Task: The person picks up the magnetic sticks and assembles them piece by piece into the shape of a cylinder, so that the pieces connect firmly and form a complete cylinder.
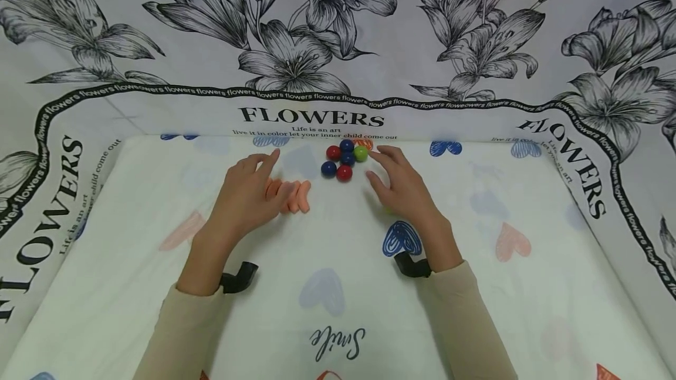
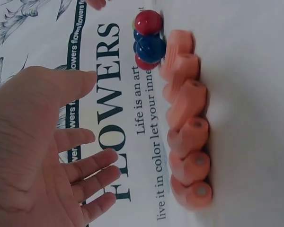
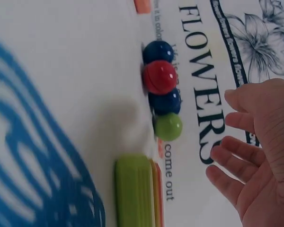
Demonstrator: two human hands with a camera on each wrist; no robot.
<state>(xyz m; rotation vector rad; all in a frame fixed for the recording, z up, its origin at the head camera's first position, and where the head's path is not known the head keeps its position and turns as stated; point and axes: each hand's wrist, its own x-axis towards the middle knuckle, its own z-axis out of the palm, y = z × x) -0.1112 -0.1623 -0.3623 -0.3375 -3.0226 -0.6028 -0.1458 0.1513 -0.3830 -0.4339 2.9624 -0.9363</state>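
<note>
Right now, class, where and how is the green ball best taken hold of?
Probably pinch the green ball across its middle, on its near and far faces, with the right grip coming from the right: it is round, and the blue balls crowd its left side.

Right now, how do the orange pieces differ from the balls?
The orange pieces are one colour; the balls are red, blue and green. The orange pieces look curved; the balls are round. The orange pieces form a row; the balls, a cluster. Both rest on the white cloth.
</note>
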